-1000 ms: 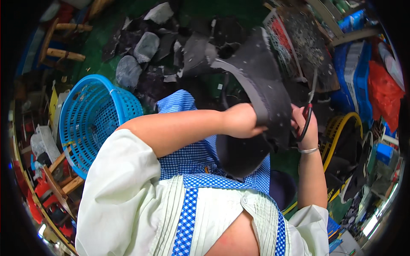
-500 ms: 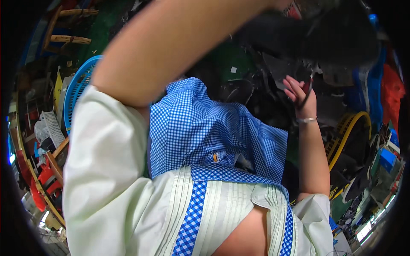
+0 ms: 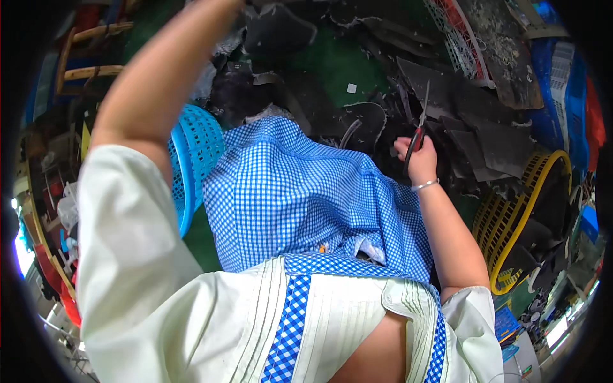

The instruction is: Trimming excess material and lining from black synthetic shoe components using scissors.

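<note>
Holds red-and-black scissors (image 3: 421, 125) in the right hand (image 3: 423, 163), pointing forward near the blue checked apron (image 3: 287, 185) and dark scraps (image 3: 495, 142); cannot tell the grip of the left hand, beyond the top edge.

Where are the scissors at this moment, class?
The scissors are right of centre in the head view, held in the right hand, blades pointing away from the blue-checked apron, dark scraps beside them.
</note>
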`<state>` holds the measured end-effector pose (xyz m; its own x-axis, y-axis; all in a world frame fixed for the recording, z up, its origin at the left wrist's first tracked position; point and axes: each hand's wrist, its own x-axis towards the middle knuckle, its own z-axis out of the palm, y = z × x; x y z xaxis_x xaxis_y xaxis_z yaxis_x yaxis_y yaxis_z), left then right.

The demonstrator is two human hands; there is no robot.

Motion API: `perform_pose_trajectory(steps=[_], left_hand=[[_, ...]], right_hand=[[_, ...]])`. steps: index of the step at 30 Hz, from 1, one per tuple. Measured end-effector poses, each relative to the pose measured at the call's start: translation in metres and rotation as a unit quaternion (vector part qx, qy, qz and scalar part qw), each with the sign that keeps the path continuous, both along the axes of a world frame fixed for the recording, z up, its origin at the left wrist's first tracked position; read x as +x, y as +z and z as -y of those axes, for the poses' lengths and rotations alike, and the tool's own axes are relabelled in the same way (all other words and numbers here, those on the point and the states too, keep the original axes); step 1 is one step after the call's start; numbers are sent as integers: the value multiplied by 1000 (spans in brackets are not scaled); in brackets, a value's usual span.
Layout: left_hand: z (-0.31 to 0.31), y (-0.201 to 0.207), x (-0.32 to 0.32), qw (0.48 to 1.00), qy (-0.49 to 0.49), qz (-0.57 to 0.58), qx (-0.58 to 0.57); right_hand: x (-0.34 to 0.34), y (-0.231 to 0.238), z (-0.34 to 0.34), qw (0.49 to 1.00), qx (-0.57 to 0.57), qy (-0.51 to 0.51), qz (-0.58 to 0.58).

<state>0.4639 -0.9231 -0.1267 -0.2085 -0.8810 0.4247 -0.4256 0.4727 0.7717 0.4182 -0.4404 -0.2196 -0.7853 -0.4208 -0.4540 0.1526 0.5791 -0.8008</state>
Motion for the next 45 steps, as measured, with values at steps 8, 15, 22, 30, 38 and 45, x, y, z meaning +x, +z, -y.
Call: perform_pose_trajectory(steps=[8,15,22,30,38,45], left_hand=[[-231,-214,51,676,-598,416,112],[-210,-247,29,530,-569,616,123],[-203,-215,20,610,-703,246,270],[-167,-34,-28,459,-581,-131,659],[-169,-66,-32,595,-663,393,229],[-173,-7,-13,801,-550,67,226]], right_hand=[[53,-48,-31,992,98,-41,63],[60,-31,1,994,88,-56,-30],[28,-23,27,973,105,60,-194],[-48,57,73,983,-152,22,-100],[-113,173,24,909,-126,-70,-391],[-126,251,-23,891,137,37,-431]])
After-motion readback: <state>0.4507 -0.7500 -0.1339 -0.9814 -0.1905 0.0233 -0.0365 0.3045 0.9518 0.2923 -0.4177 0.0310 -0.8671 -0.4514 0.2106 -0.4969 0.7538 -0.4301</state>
